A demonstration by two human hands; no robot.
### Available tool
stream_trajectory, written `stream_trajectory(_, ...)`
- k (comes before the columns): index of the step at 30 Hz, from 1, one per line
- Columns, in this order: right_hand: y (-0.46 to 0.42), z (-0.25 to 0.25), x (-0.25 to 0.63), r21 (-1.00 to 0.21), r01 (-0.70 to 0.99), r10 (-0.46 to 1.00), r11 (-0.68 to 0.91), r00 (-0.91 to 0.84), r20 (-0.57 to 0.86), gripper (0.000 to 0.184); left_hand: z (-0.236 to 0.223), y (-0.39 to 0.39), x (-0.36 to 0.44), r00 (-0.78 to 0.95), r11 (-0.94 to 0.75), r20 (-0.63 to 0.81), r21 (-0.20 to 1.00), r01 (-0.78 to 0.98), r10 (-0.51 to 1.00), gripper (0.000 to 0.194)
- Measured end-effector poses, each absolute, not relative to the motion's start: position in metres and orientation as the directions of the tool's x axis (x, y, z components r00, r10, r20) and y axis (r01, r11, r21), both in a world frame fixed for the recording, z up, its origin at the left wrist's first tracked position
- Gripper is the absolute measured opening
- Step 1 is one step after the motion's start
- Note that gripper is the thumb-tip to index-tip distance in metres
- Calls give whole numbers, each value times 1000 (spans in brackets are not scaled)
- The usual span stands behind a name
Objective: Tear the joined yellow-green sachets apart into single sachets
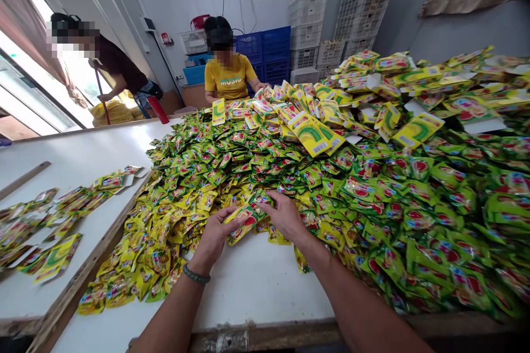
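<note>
A huge heap of small yellow-green sachets (339, 187) covers the white table (256, 287). At its near edge my left hand (215, 234), with a dark band on the wrist, is closed on a small stack of sachets (242, 220). My right hand (284, 215) rests palm down on the pile right beside that stack, fingers spread over loose sachets. Flat yellow cards (314, 135) with barcodes lie on top of the heap further back.
A second white table (74, 160) at left carries rows of sachets on cards (49, 220). A person in a yellow shirt (229, 80) works at the far side; another person (116, 69) stands at the left by the window. Stacked crates (327, 16) line the back wall.
</note>
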State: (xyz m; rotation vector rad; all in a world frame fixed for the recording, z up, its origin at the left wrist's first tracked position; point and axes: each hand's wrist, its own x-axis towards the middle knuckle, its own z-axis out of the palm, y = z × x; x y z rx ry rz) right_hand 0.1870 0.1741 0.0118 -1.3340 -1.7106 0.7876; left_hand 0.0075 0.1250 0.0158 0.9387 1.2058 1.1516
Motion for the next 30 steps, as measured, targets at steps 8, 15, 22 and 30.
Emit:
stream_trajectory(8, 165, 18, 184, -889, 393, 964, 233, -216, 157, 23, 15, 127, 12, -68, 205, -226, 951, -231, 972, 39)
stream_trajectory(15, 163, 21, 181, -878, 360, 939, 315, -251, 235, 17, 18, 128, 12, -72, 222, -260, 915, -338, 963, 39)
stream_trajectory(22, 152, 21, 172, -995, 68, 894, 73, -448, 35, 27, 17, 128, 13, -96, 210, -259, 911, -356, 961, 37)
stream_trajectory(30, 173, 19, 191, -916, 286, 959, 282, -95, 265, 18, 72, 119, -53, -438, 18, -14, 1000, 6, 899, 39)
